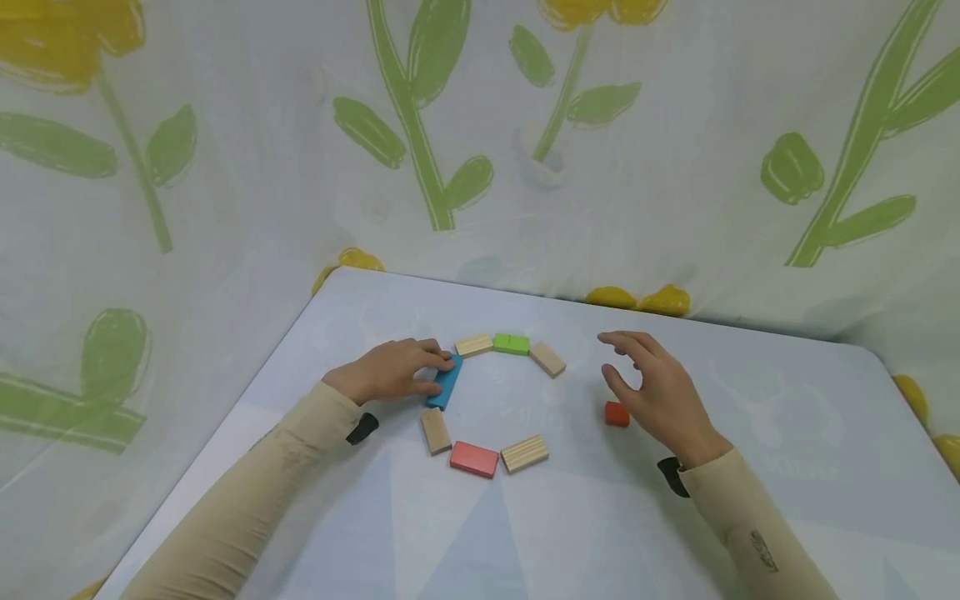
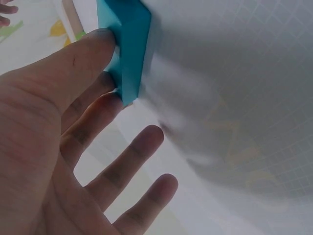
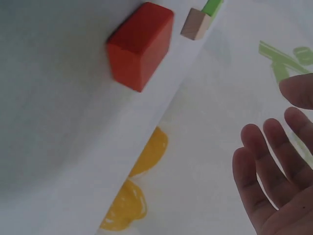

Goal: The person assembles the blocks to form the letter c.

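Note:
My left hand (image 1: pixel 393 369) is at the left of a ring of blocks, its thumb and fingertips holding a blue block (image 1: pixel 447 382). In the left wrist view the thumb lies against this blue block (image 2: pixel 131 49), two fingertips meet it lower down, and the other fingers stick out free. Over the right side of the table hovers my right hand (image 1: pixel 663 398), fingers spread and loosely bent with nothing in them. Just beneath it on the table is a red-orange block (image 1: pixel 617 414). In the right wrist view that red block (image 3: pixel 142 46) is apart from the fingers.
The ring also has a plain wood block (image 1: pixel 474 346), a green block (image 1: pixel 512 344), another wood block (image 1: pixel 547 359), a pinkish-red block (image 1: pixel 474 459), a ridged wood block (image 1: pixel 525 453) and a wood block (image 1: pixel 436 431). A flower-printed cloth (image 1: pixel 262 167) hangs behind the white table (image 1: pixel 787 400).

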A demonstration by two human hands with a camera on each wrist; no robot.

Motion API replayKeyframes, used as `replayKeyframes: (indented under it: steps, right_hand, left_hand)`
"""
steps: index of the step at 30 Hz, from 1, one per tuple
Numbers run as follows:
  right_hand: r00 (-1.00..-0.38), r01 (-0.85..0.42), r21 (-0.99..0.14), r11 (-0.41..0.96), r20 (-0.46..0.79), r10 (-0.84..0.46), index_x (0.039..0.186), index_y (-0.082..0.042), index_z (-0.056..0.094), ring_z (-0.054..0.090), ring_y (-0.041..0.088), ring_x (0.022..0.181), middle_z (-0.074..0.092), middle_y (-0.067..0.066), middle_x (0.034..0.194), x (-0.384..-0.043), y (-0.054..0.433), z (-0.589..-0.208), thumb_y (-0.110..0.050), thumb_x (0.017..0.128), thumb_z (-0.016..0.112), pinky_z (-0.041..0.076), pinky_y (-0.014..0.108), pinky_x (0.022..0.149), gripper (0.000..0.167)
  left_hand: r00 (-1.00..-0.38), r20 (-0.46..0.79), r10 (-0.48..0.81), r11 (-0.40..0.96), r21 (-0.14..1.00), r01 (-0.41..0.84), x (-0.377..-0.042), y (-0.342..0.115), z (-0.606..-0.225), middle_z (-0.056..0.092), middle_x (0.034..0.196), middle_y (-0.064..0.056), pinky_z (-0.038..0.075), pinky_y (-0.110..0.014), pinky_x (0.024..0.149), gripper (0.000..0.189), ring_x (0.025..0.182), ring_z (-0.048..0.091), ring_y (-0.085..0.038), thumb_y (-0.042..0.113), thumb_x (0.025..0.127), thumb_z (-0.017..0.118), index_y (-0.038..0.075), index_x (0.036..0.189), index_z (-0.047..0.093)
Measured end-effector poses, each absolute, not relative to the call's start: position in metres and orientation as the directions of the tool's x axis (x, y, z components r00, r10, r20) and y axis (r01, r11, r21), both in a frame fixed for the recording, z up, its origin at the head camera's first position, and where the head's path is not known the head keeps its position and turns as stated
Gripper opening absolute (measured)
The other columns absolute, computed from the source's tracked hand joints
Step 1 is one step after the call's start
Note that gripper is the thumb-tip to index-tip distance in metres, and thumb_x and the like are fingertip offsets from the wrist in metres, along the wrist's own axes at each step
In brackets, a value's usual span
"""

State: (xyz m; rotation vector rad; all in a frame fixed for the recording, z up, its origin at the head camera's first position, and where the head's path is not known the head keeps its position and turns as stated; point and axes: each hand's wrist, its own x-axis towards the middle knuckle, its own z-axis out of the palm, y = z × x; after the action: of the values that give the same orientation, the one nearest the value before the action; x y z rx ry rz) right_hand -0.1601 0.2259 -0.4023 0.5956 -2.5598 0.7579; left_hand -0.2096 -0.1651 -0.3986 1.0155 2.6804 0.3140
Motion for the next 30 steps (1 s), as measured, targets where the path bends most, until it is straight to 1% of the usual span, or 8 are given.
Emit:
replayKeyframes:
  steps: [8, 12, 14, 17, 20, 24, 28, 30]
  right_hand:
    - [-0.857, -0.463, -0.401, 0.791, 0.432, -0.283, 0.135, -0.015, 0.064, 0.062, 0.023, 0.103, 0.063, 0.004, 0.127, -0.154, 0.233, -0.409, -0.008, 0.089, 0.077, 0.056, 0.043, 0.075, 0.049]
    - [-0.875, -0.446, -0.397, 0.802, 0.38, -0.299, 0.135, -0.013, 0.064, 0.064, 0.026, 0.103, 0.064, 0.006, 0.126, -0.152, 0.237, -0.413, -0.012, 0.088, 0.079, 0.056, 0.045, 0.076, 0.049]
    - [-0.897, -0.421, -0.401, 0.814, 0.316, -0.308, 0.137, -0.012, 0.062, 0.063, 0.03, 0.108, 0.063, 0.008, 0.129, -0.15, 0.239, -0.413, -0.015, 0.089, 0.079, 0.057, 0.049, 0.082, 0.051]
    - [-0.921, -0.386, -0.413, 0.825, 0.219, -0.321, 0.14, -0.011, 0.06, 0.059, 0.034, 0.118, 0.062, 0.011, 0.133, -0.147, 0.24, -0.412, -0.02, 0.091, 0.078, 0.053, 0.055, 0.092, 0.054]
    - [-0.927, -0.376, -0.407, 0.832, 0.17, -0.335, 0.141, -0.01, 0.059, 0.058, 0.035, 0.123, 0.062, 0.013, 0.133, -0.145, 0.241, -0.412, -0.022, 0.089, 0.08, 0.051, 0.056, 0.095, 0.057]
    - [-0.925, -0.38, -0.383, 0.842, 0.146, -0.351, 0.136, -0.007, 0.063, 0.063, 0.033, 0.111, 0.066, 0.015, 0.125, -0.145, 0.242, -0.417, -0.018, 0.085, 0.084, 0.055, 0.053, 0.088, 0.056]
    - [-0.926, -0.374, -0.387, 0.843, 0.105, -0.362, 0.129, -0.005, 0.068, 0.065, 0.025, 0.095, 0.069, 0.01, 0.114, -0.147, 0.241, -0.421, -0.014, 0.084, 0.083, 0.057, 0.045, 0.08, 0.048]
    - [-0.922, -0.382, -0.398, 0.834, 0.102, -0.373, 0.123, -0.004, 0.071, 0.065, 0.022, 0.09, 0.071, 0.007, 0.108, -0.148, 0.241, -0.422, -0.011, 0.084, 0.083, 0.056, 0.042, 0.077, 0.042]
  left_hand:
    - [-0.724, -0.16, 0.671, 0.733, 0.29, 0.615, -0.209, -0.166, -0.398, 0.058, 0.143, -0.007, 0.049, -0.047, 0.103, 0.047, 0.127, 0.056, -0.032, 0.028, 0.096, 0.072, 0.008, 0.138, 0.064]
    - [-0.722, -0.155, 0.675, 0.73, 0.289, 0.62, -0.209, -0.166, -0.399, 0.058, 0.143, -0.008, 0.049, -0.047, 0.103, 0.047, 0.127, 0.057, -0.032, 0.028, 0.097, 0.072, 0.008, 0.138, 0.063]
    - [-0.721, -0.154, 0.675, 0.729, 0.286, 0.622, -0.21, -0.166, -0.4, 0.058, 0.143, -0.007, 0.049, -0.047, 0.103, 0.048, 0.127, 0.056, -0.032, 0.029, 0.097, 0.072, 0.008, 0.139, 0.063]
    - [-0.721, -0.149, 0.677, 0.727, 0.289, 0.623, -0.21, -0.166, -0.4, 0.058, 0.143, -0.007, 0.048, -0.047, 0.103, 0.047, 0.127, 0.056, -0.031, 0.029, 0.097, 0.072, 0.008, 0.139, 0.063]
    - [-0.719, -0.143, 0.68, 0.724, 0.286, 0.628, -0.211, -0.166, -0.401, 0.058, 0.143, -0.007, 0.049, -0.047, 0.103, 0.047, 0.127, 0.057, -0.032, 0.029, 0.097, 0.072, 0.008, 0.138, 0.064]
    - [-0.723, -0.154, 0.674, 0.731, 0.285, 0.621, -0.21, -0.166, -0.4, 0.058, 0.143, -0.007, 0.049, -0.047, 0.102, 0.048, 0.126, 0.057, -0.032, 0.029, 0.096, 0.072, 0.008, 0.138, 0.064]
    - [-0.727, -0.165, 0.666, 0.739, 0.277, 0.614, -0.209, -0.165, -0.398, 0.057, 0.144, -0.007, 0.049, -0.047, 0.102, 0.048, 0.126, 0.056, -0.032, 0.029, 0.096, 0.072, 0.008, 0.139, 0.063]
    - [-0.726, -0.163, 0.668, 0.738, 0.272, 0.618, -0.209, -0.164, -0.399, 0.058, 0.143, -0.007, 0.049, -0.047, 0.103, 0.048, 0.126, 0.056, -0.032, 0.029, 0.096, 0.072, 0.008, 0.138, 0.064]
